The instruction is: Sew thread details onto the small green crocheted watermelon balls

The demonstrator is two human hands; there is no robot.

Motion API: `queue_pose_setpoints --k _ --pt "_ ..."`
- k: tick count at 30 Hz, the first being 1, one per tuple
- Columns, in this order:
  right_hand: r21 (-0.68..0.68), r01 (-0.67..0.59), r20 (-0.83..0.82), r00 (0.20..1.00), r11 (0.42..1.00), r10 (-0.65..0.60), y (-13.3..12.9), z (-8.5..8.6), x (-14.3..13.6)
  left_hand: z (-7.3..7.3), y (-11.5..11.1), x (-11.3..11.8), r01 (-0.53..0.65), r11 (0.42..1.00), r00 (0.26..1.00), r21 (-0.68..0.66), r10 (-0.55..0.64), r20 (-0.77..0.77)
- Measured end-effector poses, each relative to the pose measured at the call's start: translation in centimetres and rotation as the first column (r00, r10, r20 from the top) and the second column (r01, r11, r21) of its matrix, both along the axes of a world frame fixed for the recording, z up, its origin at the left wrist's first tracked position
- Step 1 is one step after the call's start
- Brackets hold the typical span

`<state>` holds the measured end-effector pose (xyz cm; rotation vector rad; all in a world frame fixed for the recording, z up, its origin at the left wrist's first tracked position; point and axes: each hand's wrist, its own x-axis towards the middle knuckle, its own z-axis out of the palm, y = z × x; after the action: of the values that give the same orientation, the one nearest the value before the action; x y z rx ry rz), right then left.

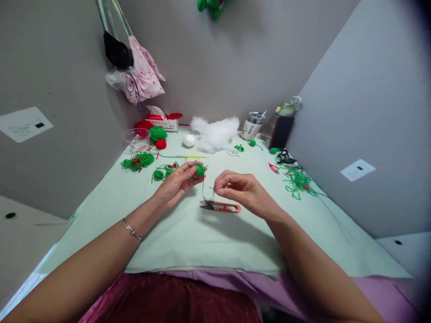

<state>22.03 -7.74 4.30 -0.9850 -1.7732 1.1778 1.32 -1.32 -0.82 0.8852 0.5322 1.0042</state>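
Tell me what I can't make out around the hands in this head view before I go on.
- Needle: too small; only a thin dark line near the right hand fingertips.
- Green crochet piece: mostly covered by the left hand fingers.
- Dark thread: its ends are lost behind both hands.
- Jar label: too small to read.
- Green item on the wall: cut off by the top edge.

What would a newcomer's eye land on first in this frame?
Probably the two hands at table centre: the left hand pinches a small green crocheted piece, while the right hand holds a needle with dark thread running between them. Red-handled snips lie just below on the pale green cloth, and white stuffing sits by the back wall.
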Motion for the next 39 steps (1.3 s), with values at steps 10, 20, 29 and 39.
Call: queue_pose_setpoints --k 10,20,29,39 --pt "0.131 0.306 0.108 0.941 0.943 -0.32 0.4 -2.5 -2.1 0.1 -0.4 0.3 0.047 0.999 0.999 0.009 -0.047 0.022" --pt "0.142 0.301 0.085 0.945 0.943 -0.315 0.3 -2.7 -2.4 0.4 -0.6 0.2 0.06 0.998 0.997 -0.016 -0.059 0.043" --pt "0.204 0.296 0.071 0.946 0.933 -0.315 0.2 -2.8 -2.5 0.5 -0.6 0.2 0.047 0.999 0.996 -0.024 -0.045 0.082" --pt "0.191 0.303 0.1 0.94 0.934 -0.326 0.2 -2.8 -2.4 0.4 -0.7 0.2 0.039 0.999 0.999 -0.006 -0.039 0.034"
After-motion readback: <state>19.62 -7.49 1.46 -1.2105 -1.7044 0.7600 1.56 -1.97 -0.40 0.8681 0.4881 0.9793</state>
